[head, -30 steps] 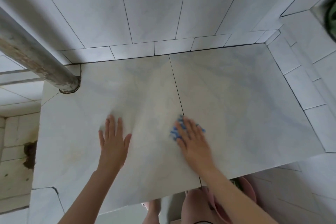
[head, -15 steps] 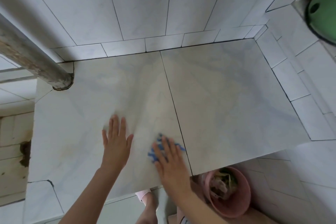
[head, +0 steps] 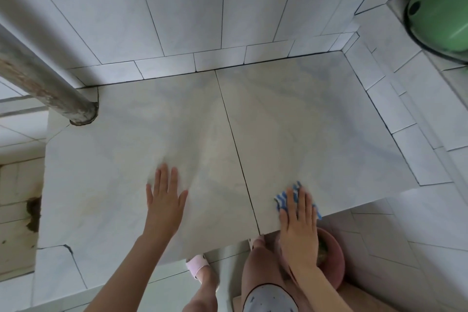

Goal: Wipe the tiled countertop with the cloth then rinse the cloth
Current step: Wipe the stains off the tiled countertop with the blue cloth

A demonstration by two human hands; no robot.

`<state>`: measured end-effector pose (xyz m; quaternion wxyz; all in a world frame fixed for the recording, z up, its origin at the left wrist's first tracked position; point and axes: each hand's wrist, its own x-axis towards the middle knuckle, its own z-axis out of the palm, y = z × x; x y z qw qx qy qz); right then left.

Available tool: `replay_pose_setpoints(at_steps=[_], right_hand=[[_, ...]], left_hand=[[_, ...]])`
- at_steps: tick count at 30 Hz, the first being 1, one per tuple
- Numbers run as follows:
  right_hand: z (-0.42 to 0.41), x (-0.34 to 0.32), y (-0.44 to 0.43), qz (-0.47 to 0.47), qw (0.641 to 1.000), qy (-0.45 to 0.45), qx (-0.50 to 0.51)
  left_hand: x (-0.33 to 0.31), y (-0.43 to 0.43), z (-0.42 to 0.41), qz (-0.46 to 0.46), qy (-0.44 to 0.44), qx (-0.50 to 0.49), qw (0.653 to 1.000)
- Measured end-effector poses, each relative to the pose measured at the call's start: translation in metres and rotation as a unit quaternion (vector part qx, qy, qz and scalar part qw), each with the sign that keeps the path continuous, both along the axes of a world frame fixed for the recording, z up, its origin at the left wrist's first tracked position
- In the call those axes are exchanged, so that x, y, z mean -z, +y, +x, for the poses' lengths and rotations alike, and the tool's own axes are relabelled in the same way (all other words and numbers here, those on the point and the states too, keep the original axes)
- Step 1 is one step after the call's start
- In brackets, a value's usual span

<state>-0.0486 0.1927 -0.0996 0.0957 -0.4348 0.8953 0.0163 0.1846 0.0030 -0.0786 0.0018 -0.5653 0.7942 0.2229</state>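
R hand [head: 298, 220] flat, fingers spread, pressing blue-striped cloth [head: 283, 199] at table [head: 304, 121] front edge; L hand [head: 164, 197] open, palm flat, empty, well to its left.

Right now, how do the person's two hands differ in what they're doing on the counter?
The right hand presses a blue striped cloth at the countertop's front edge; the left hand lies bare on the tile, with nothing under it. The right hand sits on the right-hand tile, the left hand on the left-hand one. Both are flat, palm down, fingers pointing toward the wall.
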Motion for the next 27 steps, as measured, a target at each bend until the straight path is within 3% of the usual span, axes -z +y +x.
replay_pose_setpoints(at_steps=[2,8,13,20,25,27], right_hand=[[0.018,-0.003,-0.004,-0.017,0.999,-0.010,0.032],[0.103,-0.004,-0.010,-0.047,0.989,-0.084,-0.114],[0.061,0.000,-0.009,-0.054,0.979,-0.082,-0.178],[-0.083,0.010,-0.021,-0.005,1.000,-0.010,0.004],[-0.079,0.002,-0.037,-0.051,0.993,-0.038,0.100],[-0.061,0.003,-0.053,-0.071,0.994,-0.049,0.065]], left_hand=[[0.000,0.002,-0.001,0.000,-0.002,-0.001,1.000],[-0.003,0.004,-0.007,0.013,-0.009,-0.013,1.000],[-0.007,0.001,-0.014,0.015,-0.001,0.004,1.000],[-0.014,-0.011,-0.048,0.013,0.016,0.047,0.999],[-0.011,-0.017,-0.062,0.010,0.011,0.063,0.998],[-0.010,-0.022,-0.066,0.008,0.011,0.065,0.998]])
